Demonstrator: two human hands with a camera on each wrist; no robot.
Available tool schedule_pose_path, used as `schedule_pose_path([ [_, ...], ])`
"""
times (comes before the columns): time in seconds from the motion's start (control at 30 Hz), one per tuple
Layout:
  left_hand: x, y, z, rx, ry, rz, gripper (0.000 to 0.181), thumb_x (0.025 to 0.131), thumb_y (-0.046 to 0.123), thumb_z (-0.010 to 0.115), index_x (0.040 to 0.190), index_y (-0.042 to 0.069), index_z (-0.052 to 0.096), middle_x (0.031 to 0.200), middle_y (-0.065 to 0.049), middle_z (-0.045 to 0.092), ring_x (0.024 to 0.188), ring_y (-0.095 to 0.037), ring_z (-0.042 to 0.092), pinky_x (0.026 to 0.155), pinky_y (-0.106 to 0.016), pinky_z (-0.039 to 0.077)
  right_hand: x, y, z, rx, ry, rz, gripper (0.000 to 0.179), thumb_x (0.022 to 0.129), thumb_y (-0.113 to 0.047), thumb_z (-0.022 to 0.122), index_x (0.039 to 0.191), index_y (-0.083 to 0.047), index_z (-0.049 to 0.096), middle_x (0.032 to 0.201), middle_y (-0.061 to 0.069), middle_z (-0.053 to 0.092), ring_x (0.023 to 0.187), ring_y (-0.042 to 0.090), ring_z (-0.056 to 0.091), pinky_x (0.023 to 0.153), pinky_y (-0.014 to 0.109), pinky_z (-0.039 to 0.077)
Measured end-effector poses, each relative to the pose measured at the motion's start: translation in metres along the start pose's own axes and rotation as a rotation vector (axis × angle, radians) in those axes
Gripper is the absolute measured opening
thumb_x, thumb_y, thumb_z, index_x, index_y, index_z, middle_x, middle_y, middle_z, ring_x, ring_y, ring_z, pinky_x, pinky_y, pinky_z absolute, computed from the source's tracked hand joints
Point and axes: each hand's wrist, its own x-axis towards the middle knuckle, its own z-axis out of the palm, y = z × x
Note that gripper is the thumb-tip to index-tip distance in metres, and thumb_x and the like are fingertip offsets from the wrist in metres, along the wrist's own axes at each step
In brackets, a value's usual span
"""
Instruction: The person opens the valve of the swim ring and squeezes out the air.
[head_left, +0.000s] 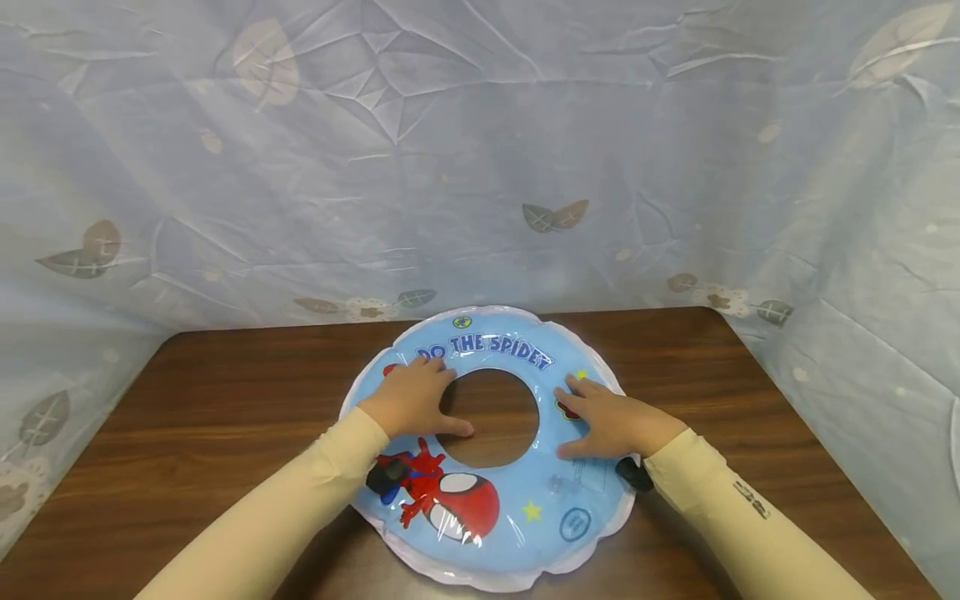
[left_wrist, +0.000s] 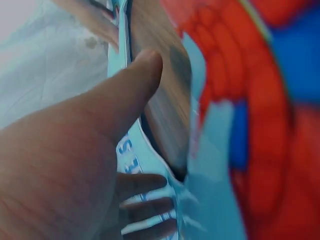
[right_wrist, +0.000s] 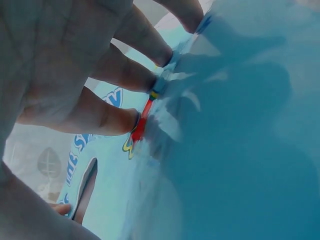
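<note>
A blue inflatable swim ring (head_left: 510, 550) with a white scalloped edge lies flat, printed with a red masked cartoon figure (head_left: 465, 504) and the lettering "DO THE SPIDEY". My left hand (head_left: 412, 398) rests spread on the ring's left side, its thumb out over the central hole. In the left wrist view, the fingers (left_wrist: 147, 207) lie straight along the printed surface. On the right side of the ring my right hand (head_left: 611, 419) is spread, fingertips touching the vinyl. Its fingertips (right_wrist: 125, 121) press at a red print in the right wrist view.
The ring lies on a dark wooden table (head_left: 247, 400), its far edge reaching the table's back edge. Behind and at both sides hangs a creased pale cloth (head_left: 465, 167) with leaf prints. A dark band (head_left: 633, 473) shows at my right wrist.
</note>
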Motion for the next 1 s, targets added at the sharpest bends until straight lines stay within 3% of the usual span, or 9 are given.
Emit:
schedule_pose_path([
  [0.27, -0.007, -0.036, -0.004, -0.117, -0.143, -0.087, 0.102, 0.076, 0.066, 0.080, 0.157, 0.014, 0.046, 0.162, -0.016, 0.040, 0.149, -0.041, 0.036, 0.107, -0.063, 0.045, 0.000, 0.001, 0.000, 0.004, -0.010, -0.009, 0.095, 0.088, -0.054, 0.077, 0.160, -0.009, 0.037, 0.169, 0.022, 0.023, 0.155, 0.046, 0.022, 0.115, 0.063, 0.034],
  [0.47, -0.016, -0.049, -0.007, -0.163, -0.181, -0.068, 0.105, 0.073, 0.067, 0.082, 0.158, 0.017, 0.045, 0.164, -0.016, 0.037, 0.149, -0.044, 0.035, 0.098, -0.064, 0.051, 0.000, 0.001, 0.001, 0.009, -0.011, -0.015, 0.095, 0.088, -0.054, 0.077, 0.161, -0.008, 0.037, 0.169, 0.023, 0.022, 0.155, 0.046, 0.020, 0.116, 0.064, 0.033],
  [0.6, -0.025, -0.046, -0.009, -0.116, -0.134, -0.051, 0.096, 0.074, 0.063, 0.084, 0.153, 0.017, 0.053, 0.159, -0.015, 0.045, 0.146, -0.042, 0.041, 0.098, -0.061, 0.053, 0.001, 0.001, 0.002, 0.019, -0.010, -0.021, 0.096, 0.089, -0.054, 0.077, 0.161, -0.007, 0.035, 0.169, 0.023, 0.021, 0.155, 0.047, 0.019, 0.117, 0.064, 0.031],
  [0.73, -0.036, -0.031, -0.012, -0.071, -0.104, -0.056, 0.097, 0.073, 0.065, 0.084, 0.150, 0.013, 0.055, 0.156, -0.017, 0.048, 0.143, -0.042, 0.044, 0.099, -0.060, 0.053, 0.001, -0.001, 0.002, -0.007, 0.009, -0.015, 0.095, 0.088, -0.053, 0.078, 0.160, -0.005, 0.037, 0.168, 0.025, 0.023, 0.153, 0.049, 0.021, 0.115, 0.066, 0.032],
  [0.9, -0.049, -0.012, -0.017, -0.096, -0.212, -0.123, 0.111, 0.068, 0.065, 0.087, 0.158, 0.015, 0.045, 0.164, -0.018, 0.036, 0.150, -0.046, 0.031, 0.095, -0.061, 0.054, 0.000, -0.013, -0.002, -0.067, 0.029, 0.001, 0.093, 0.087, -0.051, 0.079, 0.156, -0.002, 0.042, 0.165, 0.027, 0.030, 0.151, 0.050, 0.027, 0.114, 0.067, 0.033],
  [1.0, -0.054, -0.007, -0.017, -0.097, -0.244, -0.138, 0.116, 0.066, 0.063, 0.089, 0.160, 0.013, 0.041, 0.166, -0.018, 0.032, 0.151, -0.046, 0.030, 0.096, -0.061, 0.054, -0.001, -0.024, -0.005, -0.055, -0.004, 0.009, 0.099, 0.085, -0.056, 0.079, 0.157, 0.000, 0.041, 0.165, 0.026, 0.030, 0.152, 0.049, 0.027, 0.116, 0.065, 0.032],
])
